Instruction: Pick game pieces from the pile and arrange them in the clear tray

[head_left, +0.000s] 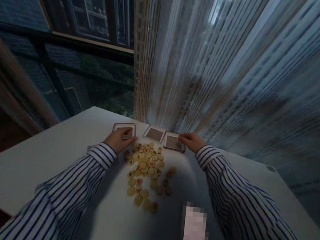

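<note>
My left hand (pixel 118 140) reaches over the left shallow tray (pixel 125 124), its fingers closed about the near edge by the right corner. That part of the tray is mostly hidden by the hand. My right hand (pixel 193 141) pinches the right side of another shallow tray (pixel 173 149) between thumb and fingertips. Between these two lies a third tray (pixel 154 134), touched by neither hand. All three look grey inside with pale rims. Nearer to me spreads a loose pile of round, pale yellow xiangqi pieces (pixel 144 163), several showing red or dark marks.
Everything rests on a white table (pixel 46 150). A striped sheer curtain (pixel 179 61) hangs along its far side and right. Behind the far left edge are a window and a dark railing (pixel 99 48). A pixelated patch (pixel 194 229) covers part of the lower view.
</note>
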Motion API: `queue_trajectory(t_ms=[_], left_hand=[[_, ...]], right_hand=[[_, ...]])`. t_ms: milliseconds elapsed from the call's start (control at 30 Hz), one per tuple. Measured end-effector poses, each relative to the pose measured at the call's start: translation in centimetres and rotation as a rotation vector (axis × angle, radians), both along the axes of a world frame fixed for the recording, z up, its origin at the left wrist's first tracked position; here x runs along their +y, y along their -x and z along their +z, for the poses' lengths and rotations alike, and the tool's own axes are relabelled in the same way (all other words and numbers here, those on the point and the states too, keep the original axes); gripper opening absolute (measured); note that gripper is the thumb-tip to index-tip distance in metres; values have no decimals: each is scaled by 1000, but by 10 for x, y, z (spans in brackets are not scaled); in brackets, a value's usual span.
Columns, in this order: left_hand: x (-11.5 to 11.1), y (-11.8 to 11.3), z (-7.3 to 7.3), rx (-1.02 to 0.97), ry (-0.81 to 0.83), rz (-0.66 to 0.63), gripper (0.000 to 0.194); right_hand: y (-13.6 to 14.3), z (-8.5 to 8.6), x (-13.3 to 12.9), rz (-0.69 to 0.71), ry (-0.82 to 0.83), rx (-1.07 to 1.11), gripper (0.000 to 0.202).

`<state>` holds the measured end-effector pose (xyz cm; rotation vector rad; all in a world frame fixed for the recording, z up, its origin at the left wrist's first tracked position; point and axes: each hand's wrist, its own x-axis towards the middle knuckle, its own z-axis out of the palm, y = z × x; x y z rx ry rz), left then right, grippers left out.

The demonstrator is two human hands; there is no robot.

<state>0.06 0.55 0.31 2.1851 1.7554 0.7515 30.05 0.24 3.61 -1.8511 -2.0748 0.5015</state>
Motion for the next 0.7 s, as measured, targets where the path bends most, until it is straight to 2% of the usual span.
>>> queue_trajectory(t_ms=[133, 367, 700], left_hand=[[15, -1, 0, 52, 61, -32, 57], [46, -4, -11, 103, 125, -79, 50], [70, -22, -22, 185, 178, -136, 47]], right_hand=[[9, -1, 25, -9, 5, -35, 31], [24, -11, 63, -15, 11, -133, 30], [29, -29, 102, -6, 8, -224, 30]])
